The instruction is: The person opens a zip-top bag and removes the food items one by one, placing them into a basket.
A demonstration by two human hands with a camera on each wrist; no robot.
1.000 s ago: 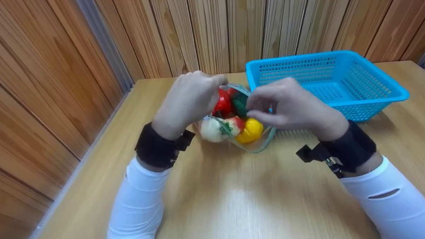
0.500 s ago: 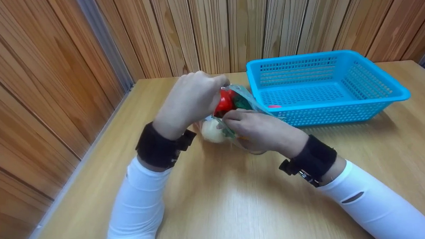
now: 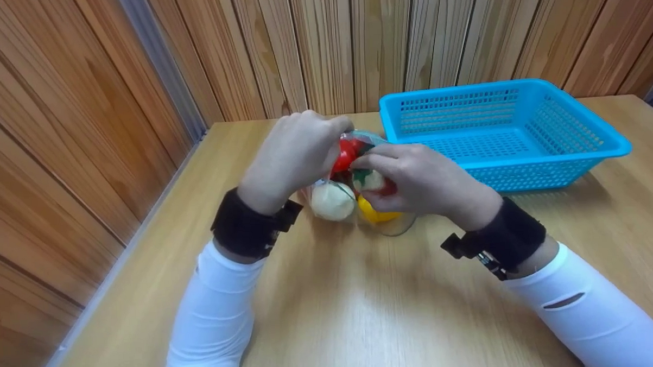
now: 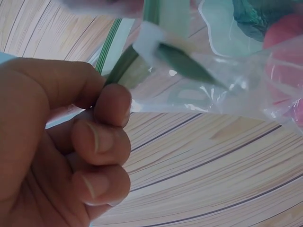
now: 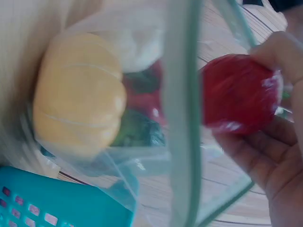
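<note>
A clear zip bag [image 3: 398, 224] of toy vegetables stands on the wooden table [image 3: 363, 312]. My left hand [image 3: 325, 140] pinches the bag's green zip edge [image 4: 123, 66] and holds it up; its fingers [image 4: 102, 142] curl under that edge. My right hand [image 3: 391, 170] is at the bag's mouth and grips a red and white toy vegetable [image 3: 372, 181], seen red [image 5: 236, 94] against its fingers [image 5: 274, 161]. Inside the bag lie a red piece [image 3: 344, 155], a white piece [image 3: 332, 201] and a yellow pepper [image 3: 376, 215] [image 5: 78, 94].
A blue plastic basket [image 3: 521, 168] stands just right of the bag, with its corner [image 5: 61, 203] close to the right hand. Wooden wall panels rise behind the table and along its left side. Bare tabletop lies between my forearms.
My right hand went down into the bag's mouth and now grips a red and white piece there. The left hand kept its hold on the bag's edge.
</note>
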